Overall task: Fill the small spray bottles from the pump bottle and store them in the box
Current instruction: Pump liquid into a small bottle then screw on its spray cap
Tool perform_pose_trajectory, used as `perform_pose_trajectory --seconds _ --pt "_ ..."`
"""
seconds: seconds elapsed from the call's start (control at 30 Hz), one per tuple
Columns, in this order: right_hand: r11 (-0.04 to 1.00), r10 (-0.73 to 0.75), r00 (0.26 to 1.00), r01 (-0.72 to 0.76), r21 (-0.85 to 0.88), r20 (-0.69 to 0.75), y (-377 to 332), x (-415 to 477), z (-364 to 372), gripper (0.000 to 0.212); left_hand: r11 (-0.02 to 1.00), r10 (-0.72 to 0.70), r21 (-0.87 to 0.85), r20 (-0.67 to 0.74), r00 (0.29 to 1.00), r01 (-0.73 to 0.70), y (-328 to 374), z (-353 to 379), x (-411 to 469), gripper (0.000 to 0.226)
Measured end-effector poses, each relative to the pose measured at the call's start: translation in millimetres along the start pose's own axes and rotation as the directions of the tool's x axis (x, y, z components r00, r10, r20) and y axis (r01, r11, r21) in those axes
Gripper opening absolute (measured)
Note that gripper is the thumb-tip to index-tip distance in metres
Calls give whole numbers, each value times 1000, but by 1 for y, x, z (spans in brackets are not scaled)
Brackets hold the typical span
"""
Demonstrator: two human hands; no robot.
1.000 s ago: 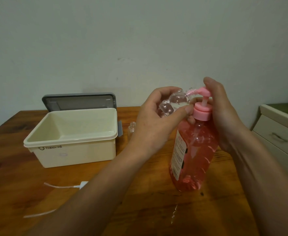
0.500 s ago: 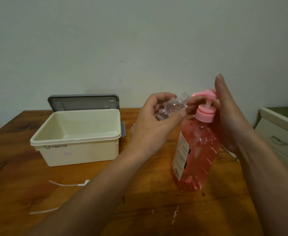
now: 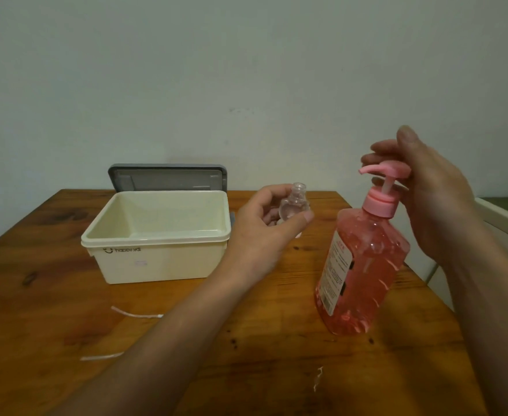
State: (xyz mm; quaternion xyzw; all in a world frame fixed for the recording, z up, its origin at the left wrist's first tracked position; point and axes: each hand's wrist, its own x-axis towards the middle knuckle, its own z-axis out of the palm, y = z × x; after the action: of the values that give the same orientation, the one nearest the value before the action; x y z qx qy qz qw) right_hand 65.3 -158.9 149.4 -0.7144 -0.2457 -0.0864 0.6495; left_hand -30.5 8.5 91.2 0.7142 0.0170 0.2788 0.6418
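Head: box (image 3: pixel 171 265) print reads "happy", rest unclear

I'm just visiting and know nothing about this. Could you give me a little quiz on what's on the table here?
1. True or false: the small bottle in the left hand has a cap on.
2. Where is the grey lid of the box? A) closed on the box B) upright behind the box C) under the box
3. Fill in: the liquid in the pump bottle is ___.
Key: 1 false; 2 B; 3 pink.
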Motion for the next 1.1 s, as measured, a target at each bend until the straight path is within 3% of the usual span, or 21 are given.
perform_pose_trajectory --seconds 0.17,0.33,0.47,0.67,0.87,1.1 --pt "979 -205 971 200 -48 -120 -14 -3 8 13 999 -28 25 -12 1000 28 -4 -13 -5 38" --pt "871 -489 854 468 -149 -176 -30 -15 24 19 998 -26 62 -41 999 28 -10 -25 -8 36" --pt "840 -542 831 542 -34 -123 -33 -33 47 25 995 -15 100 -64 998 21 -13 -32 -10 34" --pt "907 -417 907 411 89 57 -2 -54 85 34 995 -21 91 -84 996 29 -17 -41 -14 35" --pt "968 -242 961 229 106 134 42 -68 109 34 993 -54 97 -115 992 65 -24 -53 -19 34" --pt "989 -91 917 39 140 388 63 -77 126 46 987 -91 116 -135 987 107 -35 -64 -26 33"
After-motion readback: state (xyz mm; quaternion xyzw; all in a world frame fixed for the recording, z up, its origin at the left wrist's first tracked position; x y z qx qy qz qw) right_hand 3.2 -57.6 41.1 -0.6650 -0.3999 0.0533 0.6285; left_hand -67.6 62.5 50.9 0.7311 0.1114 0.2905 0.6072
